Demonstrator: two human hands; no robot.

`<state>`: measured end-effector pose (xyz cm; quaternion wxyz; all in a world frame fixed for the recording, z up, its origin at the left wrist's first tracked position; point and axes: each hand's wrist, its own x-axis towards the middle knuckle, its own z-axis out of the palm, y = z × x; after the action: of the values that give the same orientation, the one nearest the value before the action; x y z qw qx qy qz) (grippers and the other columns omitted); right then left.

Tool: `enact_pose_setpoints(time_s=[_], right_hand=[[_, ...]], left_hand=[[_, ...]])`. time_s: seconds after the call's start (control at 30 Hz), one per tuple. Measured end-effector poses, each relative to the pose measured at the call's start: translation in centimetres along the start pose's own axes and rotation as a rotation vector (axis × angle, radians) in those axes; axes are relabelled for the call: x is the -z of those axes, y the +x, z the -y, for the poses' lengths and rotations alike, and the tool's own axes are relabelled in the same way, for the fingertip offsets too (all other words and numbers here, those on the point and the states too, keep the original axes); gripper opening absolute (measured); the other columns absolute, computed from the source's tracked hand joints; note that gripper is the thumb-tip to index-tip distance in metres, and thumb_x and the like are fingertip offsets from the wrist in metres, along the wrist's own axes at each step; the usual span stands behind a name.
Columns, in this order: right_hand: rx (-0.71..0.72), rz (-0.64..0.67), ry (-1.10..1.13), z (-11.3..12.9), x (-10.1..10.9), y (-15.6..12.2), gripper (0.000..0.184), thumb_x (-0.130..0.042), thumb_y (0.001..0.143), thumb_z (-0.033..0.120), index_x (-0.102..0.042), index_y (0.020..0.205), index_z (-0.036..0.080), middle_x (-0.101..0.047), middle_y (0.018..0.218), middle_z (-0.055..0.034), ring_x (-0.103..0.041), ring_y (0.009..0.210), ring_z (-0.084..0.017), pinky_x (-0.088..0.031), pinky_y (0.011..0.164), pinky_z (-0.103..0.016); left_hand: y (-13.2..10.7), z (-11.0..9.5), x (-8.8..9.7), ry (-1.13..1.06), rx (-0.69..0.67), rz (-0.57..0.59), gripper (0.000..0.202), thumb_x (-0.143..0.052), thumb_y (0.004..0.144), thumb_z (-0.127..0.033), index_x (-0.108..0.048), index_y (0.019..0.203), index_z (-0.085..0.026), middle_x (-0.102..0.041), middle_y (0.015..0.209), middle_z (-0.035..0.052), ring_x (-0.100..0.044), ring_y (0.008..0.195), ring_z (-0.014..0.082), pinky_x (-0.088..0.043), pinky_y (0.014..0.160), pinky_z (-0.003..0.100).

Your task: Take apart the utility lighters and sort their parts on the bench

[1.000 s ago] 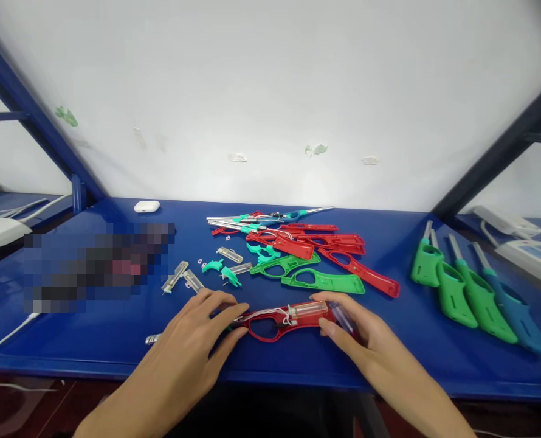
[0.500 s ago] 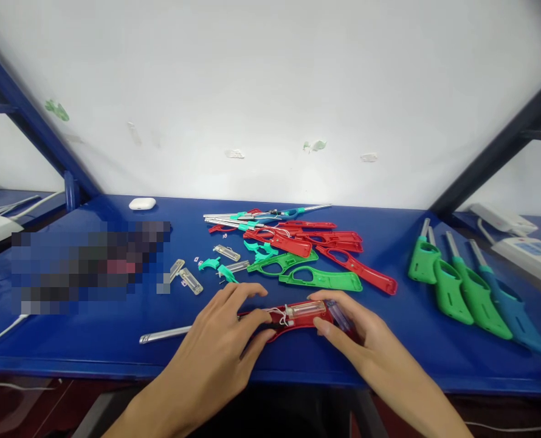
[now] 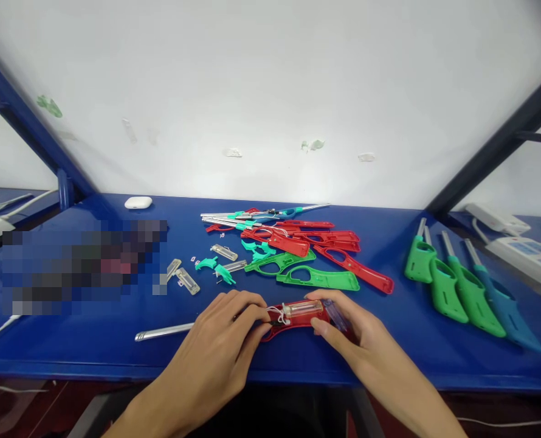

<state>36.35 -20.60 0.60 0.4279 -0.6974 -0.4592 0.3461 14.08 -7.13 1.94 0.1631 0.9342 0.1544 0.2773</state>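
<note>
Between my hands lies a red half-shell of a long-nosed lighter (image 3: 293, 319), its open side up. A clear fuel tank (image 3: 303, 308) and thin white wires sit in it, and its metal tube (image 3: 163, 332) points left. My left hand (image 3: 227, 340) is closed over the trigger end, fingers pinched at the wires; its exact hold is partly hidden. My right hand (image 3: 350, 325) grips the handle end between thumb and fingers. A purplish clear piece (image 3: 337, 314) shows beside the right palm; I cannot tell whether it is held.
Red shells (image 3: 355, 267), green shells (image 3: 318, 278) and turquoise triggers (image 3: 225, 274) lie beyond my hands. Clear tanks (image 3: 188, 281) are at left, near a blurred dark object (image 3: 83, 267). Assembled lighters (image 3: 478, 298) line the right. A white case (image 3: 138, 202) sits near the wall.
The view has shifted slightly. My left fingers have drawn closer together over the wires at the trigger end; my right hand keeps its grip on the handle end.
</note>
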Motion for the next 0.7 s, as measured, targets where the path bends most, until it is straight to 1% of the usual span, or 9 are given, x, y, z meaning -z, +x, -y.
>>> enact_pose_setpoints(time_s=[0.13,0.2,0.3,0.37,0.5,0.6,0.67,0.7], right_hand=[[-0.017,-0.004,-0.039,-0.1,0.1,0.0,0.038,-0.062,0.101,0.06,-0.063,0.131,0.036,-0.073,0.124,0.0007,-0.066,0.113,-0.026,-0.05,0.097,-0.036],[-0.029,-0.003,-0.06,-0.1,0.2,-0.1,0.04,-0.061,0.101,0.06,-0.063,0.133,0.036,-0.074,0.117,0.0002,-0.067,0.106,-0.026,-0.052,0.092,-0.037],[-0.019,-0.017,-0.104,0.1,0.0,-0.1,0.039,-0.058,0.102,0.061,-0.064,0.132,0.036,-0.075,0.107,0.0007,-0.067,0.091,-0.024,-0.053,0.08,-0.034],[0.015,-0.058,-0.131,0.3,-0.4,-0.2,0.035,-0.058,0.104,0.06,-0.066,0.129,0.037,-0.075,0.109,0.0016,-0.068,0.087,-0.022,-0.054,0.079,-0.033],[0.137,-0.204,-0.214,0.5,-1.5,-0.6,0.023,-0.066,0.103,0.046,-0.066,0.126,0.04,-0.075,0.115,0.0043,-0.07,0.095,-0.021,-0.055,0.085,-0.031],[0.242,-0.276,-0.322,0.3,-2.3,-0.7,0.015,-0.068,0.104,0.038,-0.066,0.119,0.038,-0.07,0.118,0.0024,-0.071,0.094,-0.021,-0.055,0.078,-0.031],[0.288,-0.292,-0.386,0.3,-2.5,-0.6,0.008,-0.066,0.106,0.038,-0.066,0.113,0.036,-0.066,0.122,0.0003,-0.072,0.092,-0.022,-0.054,0.073,-0.032],[0.305,-0.284,-0.407,0.3,-2.6,-0.5,0.007,-0.064,0.107,0.04,-0.067,0.111,0.035,-0.066,0.123,-0.0004,-0.073,0.091,-0.021,-0.054,0.071,-0.031]], left_hand=[[0.1,0.3,0.2,-0.042,0.011,-0.04,0.016,-0.051,0.108,-0.013,-0.058,0.116,-0.024,-0.071,0.116,0.0022,-0.069,0.103,0.0179,-0.055,0.093,0.034],[0.0,0.4,0.3,-0.052,0.022,-0.044,0.016,-0.051,0.108,-0.013,-0.059,0.116,-0.025,-0.071,0.117,0.0022,-0.069,0.103,0.0171,-0.055,0.094,0.032],[-0.1,0.4,0.2,-0.073,0.031,-0.039,0.016,-0.052,0.107,-0.013,-0.061,0.115,-0.025,-0.07,0.119,0.0023,-0.069,0.105,0.016,-0.056,0.095,0.029],[-0.1,0.4,0.0,-0.093,0.031,-0.035,0.017,-0.054,0.107,-0.013,-0.062,0.115,-0.025,-0.069,0.121,0.0023,-0.069,0.107,0.0155,-0.056,0.097,0.028],[0.1,0.6,-0.4,-0.11,0.038,-0.038,0.025,-0.056,0.106,-0.009,-0.062,0.123,-0.026,-0.07,0.119,0.0016,-0.069,0.108,0.0152,-0.055,0.097,0.026],[0.2,1.1,-0.7,-0.069,-0.03,-0.083,0.031,-0.056,0.106,-0.008,-0.062,0.132,-0.024,-0.072,0.113,0.0016,-0.068,0.1,0.015,-0.055,0.092,0.025],[0.2,1.4,-0.7,-0.052,-0.086,-0.112,0.031,-0.055,0.106,-0.007,-0.062,0.133,-0.022,-0.072,0.111,0.0025,-0.066,0.095,0.0149,-0.055,0.088,0.026],[0.2,1.4,-0.7,-0.054,-0.102,-0.115,0.03,-0.055,0.106,-0.006,-0.064,0.131,-0.021,-0.072,0.109,0.003,-0.066,0.093,0.0147,-0.055,0.086,0.025]])
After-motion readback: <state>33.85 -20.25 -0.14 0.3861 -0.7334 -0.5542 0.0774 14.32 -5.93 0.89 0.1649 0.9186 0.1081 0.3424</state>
